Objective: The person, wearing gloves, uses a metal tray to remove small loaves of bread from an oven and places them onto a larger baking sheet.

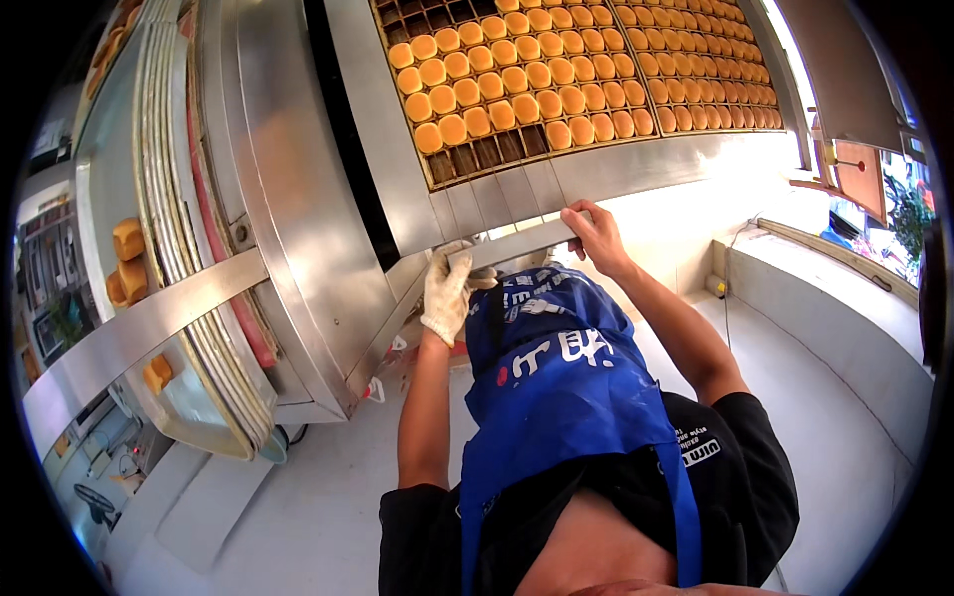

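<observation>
My left hand (449, 293), in a pale knitted glove, has its fingers curled at the left end of a flat metal bar (522, 240) just below the steel front edge (497, 199) of a large griddle. My bare right hand (594, 238) grips the right end of the same bar, thumb and fingers around it. Above, the griddle's grid mould (477, 159) holds rows of small golden cakes (537, 74), with some dark cells uncovered at its lower edge and upper left. My blue apron (561, 387) hangs below my hands.
At left, a steel cabinet (298, 199) stands beside a glass-fronted case (114, 139) with stacked metal trays (174, 169) and golden bread pieces (129, 238). At right are a low pale ledge (825, 308), a hanging cord (728, 298) and an opening to greenery.
</observation>
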Demonstrator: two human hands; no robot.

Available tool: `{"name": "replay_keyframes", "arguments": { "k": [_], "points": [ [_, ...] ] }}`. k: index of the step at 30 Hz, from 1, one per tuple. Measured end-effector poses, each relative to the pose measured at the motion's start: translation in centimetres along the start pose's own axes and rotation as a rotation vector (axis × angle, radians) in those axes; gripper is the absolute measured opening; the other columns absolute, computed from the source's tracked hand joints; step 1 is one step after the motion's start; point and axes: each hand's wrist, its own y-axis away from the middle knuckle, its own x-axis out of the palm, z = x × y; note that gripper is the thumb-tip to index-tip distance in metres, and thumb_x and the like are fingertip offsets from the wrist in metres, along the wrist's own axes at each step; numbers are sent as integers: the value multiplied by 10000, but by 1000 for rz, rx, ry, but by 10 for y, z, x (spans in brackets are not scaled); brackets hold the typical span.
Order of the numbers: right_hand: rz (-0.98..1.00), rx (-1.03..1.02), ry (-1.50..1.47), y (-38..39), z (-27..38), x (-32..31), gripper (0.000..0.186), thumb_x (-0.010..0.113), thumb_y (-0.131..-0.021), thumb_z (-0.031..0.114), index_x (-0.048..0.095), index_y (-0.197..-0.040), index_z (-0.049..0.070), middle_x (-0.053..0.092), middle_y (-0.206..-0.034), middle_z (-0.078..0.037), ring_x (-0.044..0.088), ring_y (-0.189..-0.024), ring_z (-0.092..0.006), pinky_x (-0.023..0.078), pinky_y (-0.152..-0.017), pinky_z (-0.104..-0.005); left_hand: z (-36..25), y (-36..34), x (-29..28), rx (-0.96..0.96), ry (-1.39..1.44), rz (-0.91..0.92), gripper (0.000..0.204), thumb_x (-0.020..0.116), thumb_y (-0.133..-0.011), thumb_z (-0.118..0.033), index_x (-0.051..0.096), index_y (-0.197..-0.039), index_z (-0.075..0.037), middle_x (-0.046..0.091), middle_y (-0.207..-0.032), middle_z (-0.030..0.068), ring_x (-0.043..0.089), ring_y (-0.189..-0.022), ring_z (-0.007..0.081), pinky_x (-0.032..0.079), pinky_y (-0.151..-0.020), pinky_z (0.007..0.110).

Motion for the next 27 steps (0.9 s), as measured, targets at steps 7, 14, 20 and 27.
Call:
{"name": "replay_keyframes", "arguments": {
  "k": [7, 14, 20, 27],
  "points": [
    [22, -46, 1, 23, 8, -3, 331, 658, -1017, 277, 635, -1016, -53, 641, -740, -82, 622, -509, -125, 437, -403, -247, 7, 17, -4, 35, -41, -22, 296, 611, -1044, -119, 522, -1297, 5, 706, -1057, 188, 759, -851, 314, 674, -710, 407],
    [-15, 22, -121, -1, 28, 6, 411, 687, -996, 320, 646, -1048, -86, 635, -694, -88, 661, -506, -171, 448, -378, -268, -34, -3, 15, 70, -83, -44, 282, 648, -1033, -180, 571, -1221, 16, 719, -963, 166, 760, -752, 273, 662, -634, 372],
    [-77, 153, -100, -16, 88, 22, 395, 680, -985, 322, 672, -948, -71, 666, -654, -126, 604, -430, -152, 414, -317, -273, -71, -24, 32, 120, -109, -148, 398, 629, -1037, -387, 619, -1065, 10, 725, -827, 159, 719, -593, 243, 603, -476, 346],
    [-76, 207, -176, -66, 99, 30, 371, 702, -966, 331, 686, -954, -40, 671, -729, -95, 593, -492, -136, 453, -416, -278, -99, -66, 42, 112, -41, -146, 286, 649, -1032, -278, 590, -1077, -2, 724, -866, 162, 723, -601, 286, 632, -533, 388]
  ]
}}
